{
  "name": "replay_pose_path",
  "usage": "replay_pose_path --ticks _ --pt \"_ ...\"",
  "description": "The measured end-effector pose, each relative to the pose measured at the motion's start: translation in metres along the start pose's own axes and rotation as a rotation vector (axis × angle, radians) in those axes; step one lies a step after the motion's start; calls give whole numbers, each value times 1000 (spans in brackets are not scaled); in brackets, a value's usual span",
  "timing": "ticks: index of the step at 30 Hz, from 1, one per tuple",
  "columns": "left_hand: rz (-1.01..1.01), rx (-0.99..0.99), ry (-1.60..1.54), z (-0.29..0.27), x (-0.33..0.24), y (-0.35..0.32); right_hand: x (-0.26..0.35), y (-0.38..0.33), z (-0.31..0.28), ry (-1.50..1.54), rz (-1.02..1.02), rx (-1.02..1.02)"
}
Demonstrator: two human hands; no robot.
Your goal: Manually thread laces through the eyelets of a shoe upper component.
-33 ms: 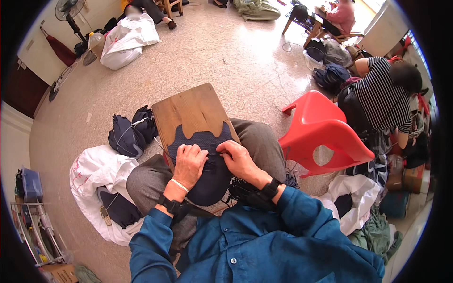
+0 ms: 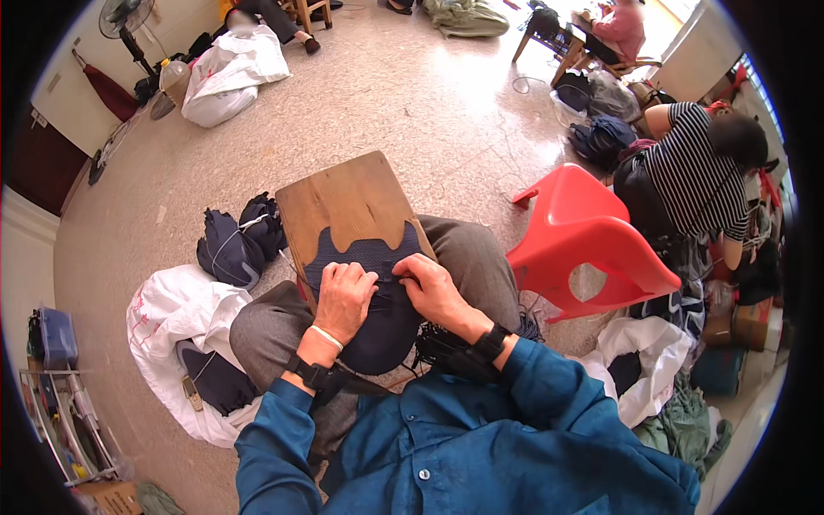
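A navy knit shoe upper [image 2: 378,343] lies spread over a wooden board [image 2: 339,194] across my lap. Its scalloped edge points away from me, and the rounded toe is nearest my body. My left hand [image 2: 343,300] rests on the upper's left half with its fingers curled down and pressed together. On the opposite side, my right hand [image 2: 436,294] pinches thumb against fingers just above the upper's middle. Dark lacing lies between the two hands. Dark on dark, whatever sits in either set of fingertips is too small to make out.
Tied bundles of navy uppers [image 2: 230,247] and a white sack [image 2: 167,300] lie to my left. A red plastic stool [image 2: 592,232] stands close on my right, with a person in a striped shirt [image 2: 697,172] beyond it. Another white bag [image 2: 652,356] sits near my right elbow.
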State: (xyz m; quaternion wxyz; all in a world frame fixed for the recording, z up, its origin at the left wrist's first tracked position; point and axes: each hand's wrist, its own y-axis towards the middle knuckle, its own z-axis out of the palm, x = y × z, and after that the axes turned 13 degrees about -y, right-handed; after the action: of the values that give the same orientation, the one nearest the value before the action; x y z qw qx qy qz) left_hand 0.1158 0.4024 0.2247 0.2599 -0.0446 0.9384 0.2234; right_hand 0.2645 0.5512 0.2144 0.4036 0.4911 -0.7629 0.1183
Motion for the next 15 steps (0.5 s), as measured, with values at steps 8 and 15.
replay_pose_path --ticks 8,15 --pt "31 74 5 -1 -1 8 5 0 -8 37 56 75" --pt "-110 -13 142 -15 -2 -1 0 1 -9 85 68 64"
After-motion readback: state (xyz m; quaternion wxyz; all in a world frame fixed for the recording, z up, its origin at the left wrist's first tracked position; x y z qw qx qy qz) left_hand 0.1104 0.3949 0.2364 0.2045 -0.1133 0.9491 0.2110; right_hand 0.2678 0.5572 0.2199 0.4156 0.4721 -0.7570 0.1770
